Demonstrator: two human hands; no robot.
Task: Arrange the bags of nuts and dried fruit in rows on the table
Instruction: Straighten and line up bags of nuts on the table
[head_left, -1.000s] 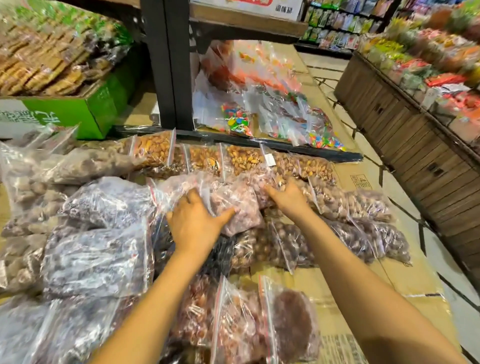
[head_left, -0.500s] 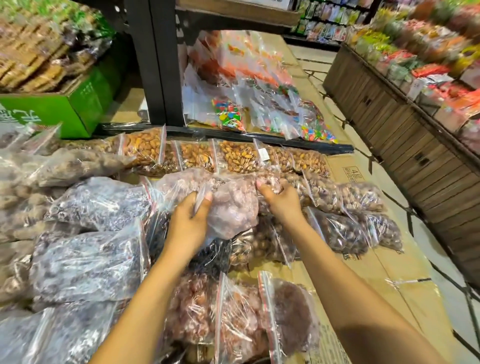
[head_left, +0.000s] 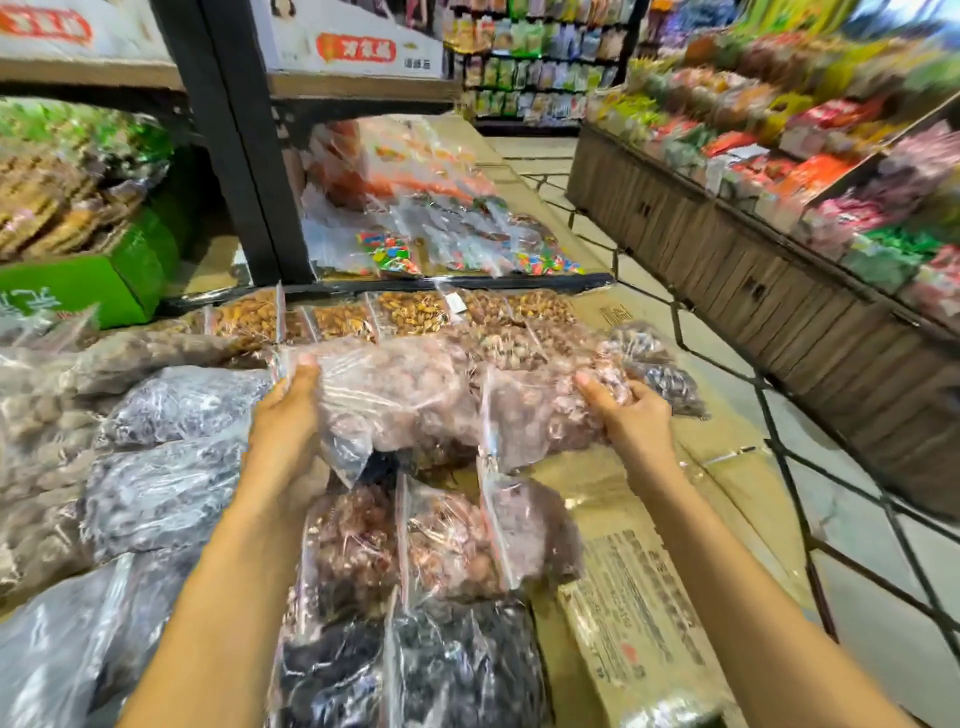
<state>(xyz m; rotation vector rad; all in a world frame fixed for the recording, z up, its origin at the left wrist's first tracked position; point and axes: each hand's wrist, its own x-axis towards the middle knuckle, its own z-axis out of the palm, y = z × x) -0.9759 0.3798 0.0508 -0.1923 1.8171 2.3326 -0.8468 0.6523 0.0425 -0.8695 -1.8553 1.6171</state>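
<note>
Clear zip bags of nuts and dried fruit cover a cardboard-lined table (head_left: 613, 483). My left hand (head_left: 284, 415) grips the left edge of a bag of pinkish-brown nuts (head_left: 395, 395), lifted above the pile. My right hand (head_left: 631, 415) holds the right side of a second pinkish bag (head_left: 540, 415) beside it. Below them lie a row of reddish-brown bags (head_left: 447, 540) and dark dried-fruit bags (head_left: 457, 670). A row of golden nut bags (head_left: 405, 314) lines the far edge.
Bags of dark fruit (head_left: 156, 493) and pale nuts (head_left: 36, 431) pile up at the left. A black shelf post (head_left: 244, 156) and a green box (head_left: 104, 286) stand behind. Candy bags (head_left: 441, 244) lie beyond. A wooden display counter (head_left: 779, 291) runs along the right across a tiled aisle.
Both hands have spread apart and raised the pinkish bags off the pile; the right hand moved right with a second bag. The camera tilted upward.
</note>
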